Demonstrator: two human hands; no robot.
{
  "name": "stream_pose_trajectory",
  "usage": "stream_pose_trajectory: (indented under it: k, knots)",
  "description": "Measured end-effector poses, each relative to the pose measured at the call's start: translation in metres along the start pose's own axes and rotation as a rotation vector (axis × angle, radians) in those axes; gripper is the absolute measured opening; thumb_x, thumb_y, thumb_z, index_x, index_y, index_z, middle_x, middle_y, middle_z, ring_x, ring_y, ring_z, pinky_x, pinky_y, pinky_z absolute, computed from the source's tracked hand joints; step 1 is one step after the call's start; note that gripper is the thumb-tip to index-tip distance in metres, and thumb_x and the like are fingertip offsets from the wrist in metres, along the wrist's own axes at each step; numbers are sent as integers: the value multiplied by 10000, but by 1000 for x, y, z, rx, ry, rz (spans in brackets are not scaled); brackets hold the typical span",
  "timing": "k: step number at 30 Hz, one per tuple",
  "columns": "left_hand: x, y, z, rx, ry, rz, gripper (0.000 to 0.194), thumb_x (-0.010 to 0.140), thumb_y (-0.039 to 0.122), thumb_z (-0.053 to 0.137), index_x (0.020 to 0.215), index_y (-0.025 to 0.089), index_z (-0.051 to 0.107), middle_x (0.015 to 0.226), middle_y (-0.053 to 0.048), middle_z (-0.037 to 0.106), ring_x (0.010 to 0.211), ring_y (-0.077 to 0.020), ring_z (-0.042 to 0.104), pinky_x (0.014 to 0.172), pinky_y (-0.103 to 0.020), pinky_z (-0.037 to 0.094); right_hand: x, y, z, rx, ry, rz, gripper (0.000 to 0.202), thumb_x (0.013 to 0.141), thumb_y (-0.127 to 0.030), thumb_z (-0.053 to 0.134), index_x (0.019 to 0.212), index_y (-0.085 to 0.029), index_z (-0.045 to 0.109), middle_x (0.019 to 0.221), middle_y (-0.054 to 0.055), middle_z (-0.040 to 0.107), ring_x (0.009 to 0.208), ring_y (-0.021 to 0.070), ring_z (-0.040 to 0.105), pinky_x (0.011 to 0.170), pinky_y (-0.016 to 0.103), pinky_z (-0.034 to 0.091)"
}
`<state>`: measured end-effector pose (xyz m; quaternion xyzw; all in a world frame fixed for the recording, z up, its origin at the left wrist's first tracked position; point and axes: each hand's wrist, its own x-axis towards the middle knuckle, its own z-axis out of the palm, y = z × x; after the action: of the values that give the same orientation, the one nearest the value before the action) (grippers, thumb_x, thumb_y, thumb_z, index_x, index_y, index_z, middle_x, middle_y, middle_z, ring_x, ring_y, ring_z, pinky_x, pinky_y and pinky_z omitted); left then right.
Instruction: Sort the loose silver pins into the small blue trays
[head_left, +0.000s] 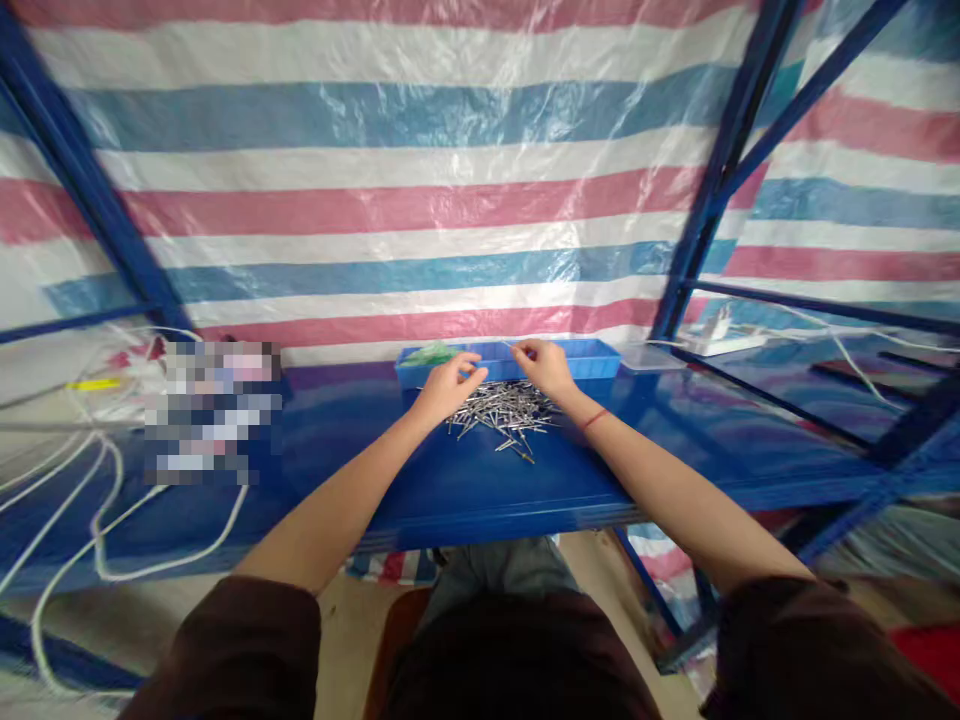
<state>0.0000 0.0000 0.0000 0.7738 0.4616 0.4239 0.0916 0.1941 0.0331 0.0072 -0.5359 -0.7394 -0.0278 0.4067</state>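
Observation:
A pile of thin silvery metal pins (504, 408), shaped like rivets, lies on the blue shelf top. Behind it is a long blue plastic bin (600, 358), with some green plastic film (430, 354) in its left end. My left hand (448, 385) hovers at the pile's left edge by the bin's front wall, thumb and fingers apart, with nothing visible in it. Over the right side of the pile, my right hand (546, 368) is closed in a pinch, and a thin pin (507, 344) pokes out leftward from its fingertips above the bin.
White cables (112, 480) loop across the left side beside a blurred-out patch (214, 410). A clear plastic tray (652, 356) stands right of the bin, and a white power strip (724, 340) lies farther right. Blue metal posts (712, 190) frame the shelf before a striped plastic sheet (420, 210).

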Motion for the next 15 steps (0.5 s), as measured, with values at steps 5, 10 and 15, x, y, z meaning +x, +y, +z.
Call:
stream_pose_trajectory:
  k: [5,10,15]
  knots:
    - [-3,9,-16,107,-457,180,209,775,274,519,859,159,672,797,-33,681,675,-126,591,651,-236,437,10,21,-10,-200,21,151,334,851,-372,457,906,-146,695,891,130,691,790,217,623,676,275,410]
    - [-6,14,-25,201,-670,285,217,678,147,565,856,167,688,749,-8,650,639,-106,564,603,-206,404,3,16,-16,-164,42,96,374,865,-390,404,896,-143,682,813,106,683,729,197,608,641,262,389]
    - [-4,11,-20,250,-704,378,150,755,207,555,813,163,685,795,-29,633,706,-118,569,677,-221,405,-5,1,-14,-86,-8,-56,287,836,-296,438,873,-145,679,777,72,677,688,165,585,641,247,382]
